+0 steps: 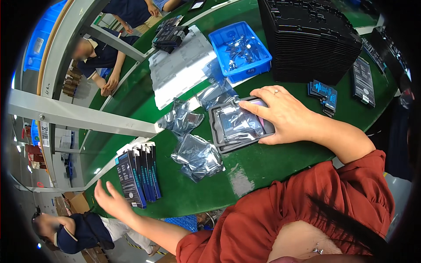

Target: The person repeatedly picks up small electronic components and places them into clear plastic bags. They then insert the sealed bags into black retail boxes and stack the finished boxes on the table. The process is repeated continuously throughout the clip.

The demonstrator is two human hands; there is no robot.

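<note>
My right hand (287,115) grips the right end of a black plastic tray (214,127), fingers over its top and thumb at its near edge. Inside the tray lies a silver antistatic bag (239,125); my fingers hide part of it. To the left, my left hand (113,201) is open with its fingers stretched out, apparently holding nothing. It is beside a row of flat dark boxes (131,179) standing on edge. More crumpled silver bags (197,158) lie on the green table (219,188), left of the tray.
A blue bin (266,65) holding small bagged parts stands behind the tray. At the back right rises a tall stack of black trays (307,48), with small blue cards (324,94) before it. A grey panel (175,70) lies behind. A metal frame bar (87,114) crosses the left; other people are beyond.
</note>
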